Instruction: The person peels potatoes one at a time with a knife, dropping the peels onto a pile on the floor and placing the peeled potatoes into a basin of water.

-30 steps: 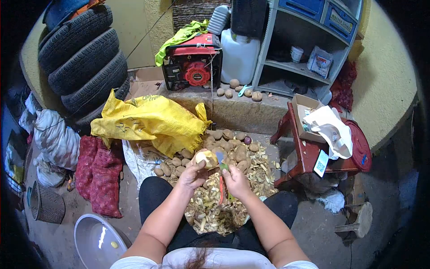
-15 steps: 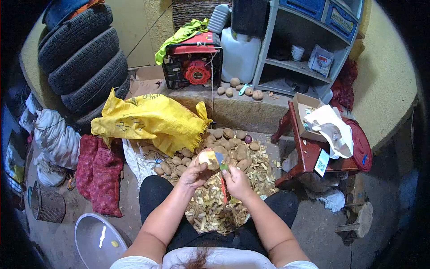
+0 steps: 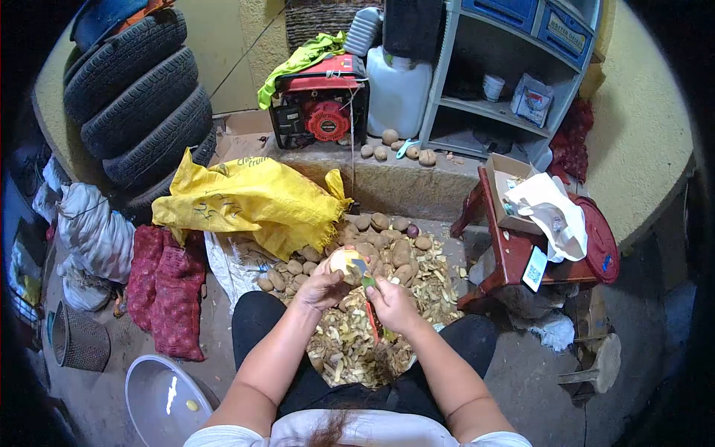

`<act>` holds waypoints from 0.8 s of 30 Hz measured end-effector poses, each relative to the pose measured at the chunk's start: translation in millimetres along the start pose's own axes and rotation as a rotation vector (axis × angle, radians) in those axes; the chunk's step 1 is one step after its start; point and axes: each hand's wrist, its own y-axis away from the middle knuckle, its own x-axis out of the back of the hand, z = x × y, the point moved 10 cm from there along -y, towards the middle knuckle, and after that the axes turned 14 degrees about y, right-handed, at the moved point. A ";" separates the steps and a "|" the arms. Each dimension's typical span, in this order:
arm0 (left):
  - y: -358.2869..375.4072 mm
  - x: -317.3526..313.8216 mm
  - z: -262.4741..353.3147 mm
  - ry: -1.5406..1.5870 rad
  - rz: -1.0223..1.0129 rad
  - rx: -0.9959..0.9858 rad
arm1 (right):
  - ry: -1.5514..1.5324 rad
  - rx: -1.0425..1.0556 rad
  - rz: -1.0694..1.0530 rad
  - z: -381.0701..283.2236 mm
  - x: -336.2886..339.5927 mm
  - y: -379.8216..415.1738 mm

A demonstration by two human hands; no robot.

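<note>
Held up over the pile, a mostly peeled pale potato point(image 3: 342, 260) sits in the fingers of my left hand point(image 3: 322, 290). My right hand point(image 3: 393, 305) is closed on the green handle of a knife point(image 3: 369, 281), whose grey blade lies against the potato's right side. A red and green strip point(image 3: 372, 320) hangs below my right hand. Under both hands spreads a heap of potato peels point(image 3: 344, 339). Just beyond it lie many unpeeled brown potatoes point(image 3: 402, 255) with a purple onion point(image 3: 412, 231) at their edge.
A grey basin point(image 3: 141, 398) with one peeled potato point(image 3: 191, 405) stands at lower left. Red net sacks point(image 3: 167, 298) and a yellow sack point(image 3: 246, 201) lie left of the pile. A red stool point(image 3: 514, 257) stands right, a generator point(image 3: 320, 112) behind.
The blade and my right hand have shifted slightly to the left along the potato. The potato has turned a little in my left hand.
</note>
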 end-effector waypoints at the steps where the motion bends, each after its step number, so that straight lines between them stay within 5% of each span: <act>1: -0.1 2.5 -1.8 0.023 0.022 0.004 | -0.055 -0.013 -0.004 3.1 -2.0 0.3; 8: -0.6 -1.3 -0.2 -0.033 -0.007 0.045 | 0.056 -0.043 -0.162 4.1 -16.0 4.5; 10: -2.7 4.8 -1.9 -0.015 0.031 0.027 | -0.014 0.007 0.014 -1.0 -9.3 4.2; 15: -3.4 9.7 -1.8 0.011 0.057 -0.046 | -0.315 0.020 0.020 10.2 -23.3 -0.5; 17: -6.6 25.7 -3.3 -0.003 0.074 -0.068 | -0.904 -0.401 -0.322 31.0 -58.8 9.6; 21: -8.4 67.4 -6.2 -0.074 0.268 -0.067 | -1.375 -0.634 -0.413 54.4 -85.6 10.8; 24: -4.2 84.0 -6.9 0.027 0.395 -0.043 | -1.456 -0.773 -0.341 89.0 -84.7 8.7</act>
